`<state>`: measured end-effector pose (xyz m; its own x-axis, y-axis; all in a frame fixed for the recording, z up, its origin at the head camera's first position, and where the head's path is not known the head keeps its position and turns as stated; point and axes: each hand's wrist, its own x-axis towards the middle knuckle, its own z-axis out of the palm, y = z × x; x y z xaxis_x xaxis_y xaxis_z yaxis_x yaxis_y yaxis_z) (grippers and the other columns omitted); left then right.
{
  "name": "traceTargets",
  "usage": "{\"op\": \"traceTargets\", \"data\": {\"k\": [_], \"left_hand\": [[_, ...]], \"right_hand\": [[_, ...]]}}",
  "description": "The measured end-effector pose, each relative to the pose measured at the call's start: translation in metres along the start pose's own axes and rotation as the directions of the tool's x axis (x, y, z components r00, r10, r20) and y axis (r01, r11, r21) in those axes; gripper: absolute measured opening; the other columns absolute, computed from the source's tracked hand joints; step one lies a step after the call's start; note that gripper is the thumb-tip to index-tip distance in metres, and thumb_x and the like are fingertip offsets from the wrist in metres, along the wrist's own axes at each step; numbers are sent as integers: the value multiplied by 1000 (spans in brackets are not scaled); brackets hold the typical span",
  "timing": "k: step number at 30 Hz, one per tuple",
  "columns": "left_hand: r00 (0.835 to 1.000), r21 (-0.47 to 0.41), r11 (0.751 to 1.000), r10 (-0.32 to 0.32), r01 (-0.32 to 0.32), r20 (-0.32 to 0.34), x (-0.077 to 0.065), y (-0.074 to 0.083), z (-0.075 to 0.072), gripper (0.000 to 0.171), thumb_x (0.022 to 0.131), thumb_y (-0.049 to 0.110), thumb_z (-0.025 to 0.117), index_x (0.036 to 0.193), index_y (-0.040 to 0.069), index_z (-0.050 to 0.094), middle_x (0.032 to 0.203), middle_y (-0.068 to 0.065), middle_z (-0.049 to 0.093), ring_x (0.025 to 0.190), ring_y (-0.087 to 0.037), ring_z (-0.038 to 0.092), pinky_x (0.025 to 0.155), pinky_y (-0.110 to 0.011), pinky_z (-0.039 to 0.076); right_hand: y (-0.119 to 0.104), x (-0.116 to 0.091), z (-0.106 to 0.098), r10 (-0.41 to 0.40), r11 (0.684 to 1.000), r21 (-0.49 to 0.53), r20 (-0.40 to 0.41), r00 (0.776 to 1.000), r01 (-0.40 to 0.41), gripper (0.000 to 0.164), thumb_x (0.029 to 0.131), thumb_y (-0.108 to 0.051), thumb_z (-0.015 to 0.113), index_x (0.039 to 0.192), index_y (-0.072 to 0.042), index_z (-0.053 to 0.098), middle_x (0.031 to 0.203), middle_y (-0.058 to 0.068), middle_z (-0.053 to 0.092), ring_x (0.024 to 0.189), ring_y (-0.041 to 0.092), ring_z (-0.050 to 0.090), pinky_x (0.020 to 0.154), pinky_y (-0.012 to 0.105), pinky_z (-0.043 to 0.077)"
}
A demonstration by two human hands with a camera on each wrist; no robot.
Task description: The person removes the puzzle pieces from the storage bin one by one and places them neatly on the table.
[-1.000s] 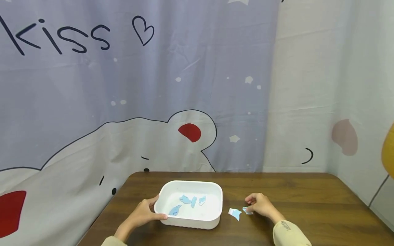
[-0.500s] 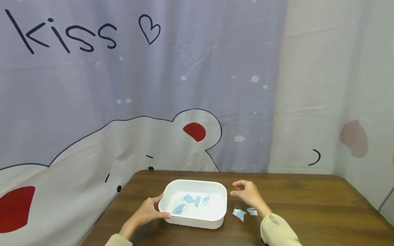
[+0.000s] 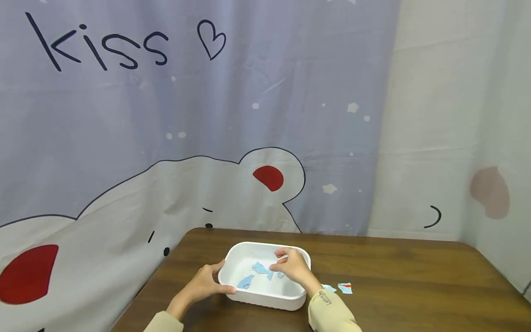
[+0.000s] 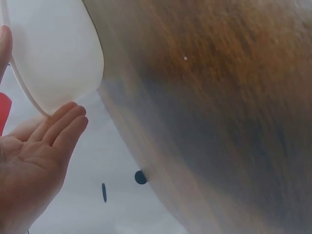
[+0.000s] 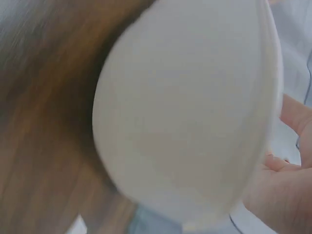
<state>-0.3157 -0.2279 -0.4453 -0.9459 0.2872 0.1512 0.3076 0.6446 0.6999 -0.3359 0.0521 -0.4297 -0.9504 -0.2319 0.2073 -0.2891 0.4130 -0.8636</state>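
Observation:
A white plastic tub [image 3: 265, 299] stands on the table. My left hand [image 3: 205, 282] grips its left end, thumb at the near rim and fingers against the outer wall; the left wrist view shows these fingers [image 4: 66, 122] fairly straight. Inside lie several irregular light blue cut pieces, one at the near left [image 3: 245, 281] and one farther back [image 3: 260, 267]. My right hand [image 3: 295, 267] hangs over the tub's right half, thumb and fingers apart, nothing visible between them. It partly covers a piece [image 3: 280, 274]. In the right wrist view the tub wall hides its fingertips.
Two cut pieces lie on the brown wooden table [image 3: 398, 276] right of the tub. One has a red stripe [image 3: 345, 288]; the other [image 3: 329, 287] is partly behind my right forearm. A printed curtain [image 3: 207, 115] hangs behind the table.
My right hand has left the cut pieces on the table and moved left, over the tub's rim. The red-striped piece stays on the table. The left hand keeps its hold on the tub.

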Motion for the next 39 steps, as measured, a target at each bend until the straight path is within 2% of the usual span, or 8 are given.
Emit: {"op": "traceTargets", "data": {"k": [3,9,13,19,23,27,32,39], "left_hand": [[1000,5,1000,6,-6,-2,-1,1,-2,103,66,33,89,136,-22,38,132,-38,52,117,-38,62,96,-49,51],[999,7,1000,28,-28,23,-1,-1,-4,102,68,34,88,136,-23,37,128,-37,56,111,-33,65,90,-43,54],[999,-12,999,38,-37,35,0,-3,-4,103,69,33,88,136,-24,35,124,-37,58,107,-32,66,85,-39,56],[998,-19,998,53,-53,43,1,-5,-3,101,69,32,88,136,-24,36,127,-38,56,107,-32,66,83,-36,57],[997,-35,998,59,-57,52,1,-5,-4,101,70,31,87,136,-24,35,129,-39,54,106,-31,66,82,-32,57],[997,-38,998,59,-57,50,1,-4,-4,101,69,31,88,136,-24,35,131,-39,52,110,-33,65,85,-37,56],[997,-39,998,60,-58,44,1,-5,-3,102,69,32,88,136,-23,35,133,-39,50,114,-36,63,89,-41,56],[998,-51,997,63,-61,25,0,-6,-4,101,69,32,88,135,-24,36,134,-40,48,113,-37,63,86,-36,57]], "right_hand": [[-3,4,16,6,1000,-2,28,1000,-6,42,77,-7,78,112,11,63,111,28,67,91,30,68,75,36,57],[-6,11,43,16,1000,-22,25,1000,-15,42,72,-5,79,108,13,64,104,24,67,86,26,66,73,35,56],[-9,15,60,11,1000,-24,30,999,-11,42,70,-3,80,105,13,64,101,23,68,88,30,65,78,39,55],[-7,19,81,53,996,-73,22,998,-52,42,66,-3,81,102,11,65,98,22,70,90,34,65,83,42,54],[-3,24,88,35,996,-78,65,997,-30,46,64,0,80,106,11,65,102,23,69,95,38,64,90,46,52],[0,26,91,8,997,-73,116,993,1,50,63,3,79,110,10,64,108,24,68,101,40,63,94,50,49],[2,26,92,15,996,-87,149,989,-2,53,61,3,79,111,8,66,108,21,69,99,37,64,92,47,50],[6,26,95,-16,987,-154,178,984,44,47,60,6,77,107,7,67,103,21,71,99,36,65,92,44,50]]}}
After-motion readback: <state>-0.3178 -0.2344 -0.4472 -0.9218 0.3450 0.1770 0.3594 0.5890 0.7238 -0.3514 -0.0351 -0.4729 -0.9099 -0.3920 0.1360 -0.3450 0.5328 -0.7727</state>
